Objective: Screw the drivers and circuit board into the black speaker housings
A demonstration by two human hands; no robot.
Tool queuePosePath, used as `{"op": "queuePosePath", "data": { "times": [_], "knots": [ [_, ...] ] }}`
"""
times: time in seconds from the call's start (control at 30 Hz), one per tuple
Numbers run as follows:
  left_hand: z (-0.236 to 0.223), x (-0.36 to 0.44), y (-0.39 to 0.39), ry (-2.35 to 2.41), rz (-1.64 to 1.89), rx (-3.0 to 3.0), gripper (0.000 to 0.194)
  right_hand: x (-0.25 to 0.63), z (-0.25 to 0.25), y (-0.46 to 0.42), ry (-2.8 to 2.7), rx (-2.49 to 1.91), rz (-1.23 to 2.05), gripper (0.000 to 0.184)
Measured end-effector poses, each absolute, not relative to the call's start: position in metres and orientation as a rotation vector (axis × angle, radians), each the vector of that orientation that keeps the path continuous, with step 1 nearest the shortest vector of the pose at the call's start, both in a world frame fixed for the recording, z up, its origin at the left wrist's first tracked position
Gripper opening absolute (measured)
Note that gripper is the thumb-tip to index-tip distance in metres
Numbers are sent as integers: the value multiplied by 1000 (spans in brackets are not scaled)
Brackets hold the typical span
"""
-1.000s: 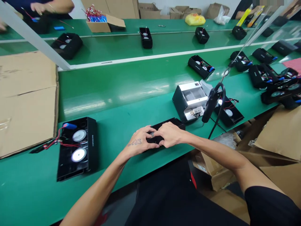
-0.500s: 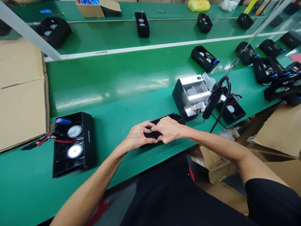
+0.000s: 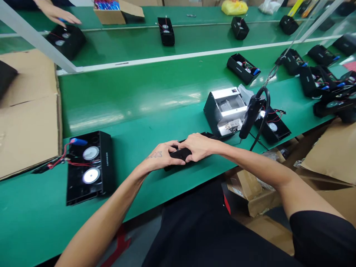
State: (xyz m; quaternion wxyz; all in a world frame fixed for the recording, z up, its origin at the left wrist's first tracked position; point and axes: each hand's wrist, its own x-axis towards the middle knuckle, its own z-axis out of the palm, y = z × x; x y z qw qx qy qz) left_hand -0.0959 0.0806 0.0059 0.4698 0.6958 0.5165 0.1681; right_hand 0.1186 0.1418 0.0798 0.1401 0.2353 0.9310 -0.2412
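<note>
Half-curled, the left hand [image 3: 164, 155] and right hand [image 3: 199, 146] grip a black speaker casing [image 3: 182, 154] near the front edge of the table [image 3: 136, 148].

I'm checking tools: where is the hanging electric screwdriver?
The electric screwdriver hangs right of centre in the head view, right of the right hand, between the screw feeder and an open black speaker housing.

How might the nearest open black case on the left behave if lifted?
The black case looks stiff, given its straight, flat walls. Its red wires would probably swing, since they trail over its edge.
</note>
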Motion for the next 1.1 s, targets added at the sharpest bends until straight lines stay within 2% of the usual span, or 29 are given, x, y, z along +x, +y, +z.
{"op": "queuePosePath", "data": {
  "times": [0.53,0.8,0.97,1.1],
  "knots": [
    [24,-91,85,1308,376,1615,39,115,81,146,2705,697,-716,38],
    [47,-85,80,1323,343,1562,40,114,80,154,2645,683,-781,45],
    [40,-85,78,1307,362,1601,34,116,78,151,2680,685,-837,36],
    [26,-88,79,1296,392,1694,36,117,79,149,2686,702,-840,39]
  ]
}}
